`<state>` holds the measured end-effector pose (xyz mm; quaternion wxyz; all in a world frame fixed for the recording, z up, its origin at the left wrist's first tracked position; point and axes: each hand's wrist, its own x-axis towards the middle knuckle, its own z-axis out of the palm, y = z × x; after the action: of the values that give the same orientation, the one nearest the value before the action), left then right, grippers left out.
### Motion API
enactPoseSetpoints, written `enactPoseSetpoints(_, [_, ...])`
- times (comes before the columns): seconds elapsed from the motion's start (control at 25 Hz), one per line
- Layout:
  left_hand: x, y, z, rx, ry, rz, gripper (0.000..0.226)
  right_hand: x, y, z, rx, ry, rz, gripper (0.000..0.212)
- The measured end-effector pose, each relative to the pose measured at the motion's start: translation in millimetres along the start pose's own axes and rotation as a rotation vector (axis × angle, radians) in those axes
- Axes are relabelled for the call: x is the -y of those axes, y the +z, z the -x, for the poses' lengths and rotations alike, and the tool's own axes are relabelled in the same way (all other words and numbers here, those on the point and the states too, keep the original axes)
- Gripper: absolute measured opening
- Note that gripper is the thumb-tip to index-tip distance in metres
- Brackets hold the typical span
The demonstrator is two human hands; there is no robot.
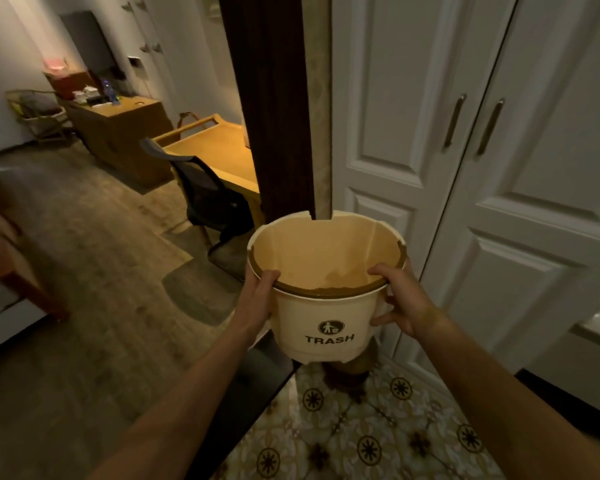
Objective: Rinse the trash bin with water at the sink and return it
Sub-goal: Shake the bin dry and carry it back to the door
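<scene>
**Trash bin held in both hands at a doorway**

Cream round plastic trash bin [326, 306], printed "TRASH" under a dark round pictogram, held off the floor in front of the person, mouth up and tipped slightly toward the camera. Inside looks tan in warm light; a brown inner band runs along the rim. Contents at the bottom cannot be told.

Left hand [258, 296] on the bin's left side: thumb hooked over the rim, palm flat against the outer wall, remaining fingers hidden behind the bin. Right hand [400, 299] on the right side: thumb over the rim, fingers curled closed around the outer wall below the lip. Both forearms bare, reaching in from the bottom edge.

Bin sits in front of a dark wood door frame post [271, 109]. Below: patterned floral tile floor [378, 434], meeting grey-brown plank flooring [94, 271] at left. To the right, white panelled double doors [465, 150] with two long metal handles. Behind left: light wooden desk [219, 154] with a black mesh office chair [205, 192] pushed against it; farther back, a wooden cabinet [118, 133] with small cluttered items on top, too blurred to identify.
</scene>
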<state>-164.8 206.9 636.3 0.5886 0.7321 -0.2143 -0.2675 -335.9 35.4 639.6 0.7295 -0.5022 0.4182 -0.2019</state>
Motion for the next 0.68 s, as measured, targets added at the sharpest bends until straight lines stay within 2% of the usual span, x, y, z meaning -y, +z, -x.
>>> enactPoseSetpoints(0.12, [1, 2, -45, 0.051, 0.005, 0.006, 0.059, 9, 9, -28, -0.056, 0.029, -0.026, 0.062])
enactPoseSetpoints(0.28, [20, 15, -110, 0.222, -0.022, -0.029, 0.056, -4, 14, -60, -0.207, 0.091, -0.091, 0.055])
enactPoseSetpoints(0.56, [92, 16, -218, 0.567, -0.201, -0.071, 0.063, -80, 53, -117, -0.583, 0.227, -0.323, 0.06])
enactPoseSetpoints(0.68, [133, 19, -247, 0.637, -0.342, -0.122, 0.068, -117, 64, -135, -0.693, 0.273, -0.367, 0.066])
